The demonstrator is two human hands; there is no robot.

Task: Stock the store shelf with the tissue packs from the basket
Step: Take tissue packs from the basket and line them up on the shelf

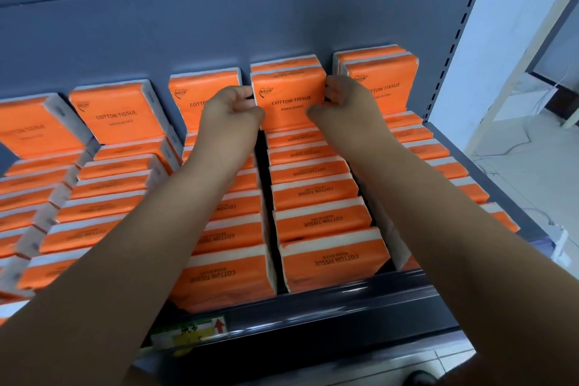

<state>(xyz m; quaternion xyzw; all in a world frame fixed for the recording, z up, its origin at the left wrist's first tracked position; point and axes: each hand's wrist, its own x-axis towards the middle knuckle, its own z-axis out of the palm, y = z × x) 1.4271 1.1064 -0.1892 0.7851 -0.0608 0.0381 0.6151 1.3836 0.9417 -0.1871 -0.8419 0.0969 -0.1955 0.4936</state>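
Observation:
An orange "COTTON TISSUE" pack (289, 97) stands upright at the back of the shelf, on top of a row of packs. My left hand (230, 114) grips its left edge and my right hand (343, 103) grips its right edge. Several rows of the same orange tissue packs (319, 194) fill the grey shelf (313, 307), most lying stacked front to back, with upright packs along the back wall. The basket is out of view.
The grey back panel (219, 25) rises behind the packs. A slotted upright post (460, 37) bounds the shelf on the right. A price label (191, 332) sits on the front rail. White floor with cables (526, 166) lies to the right.

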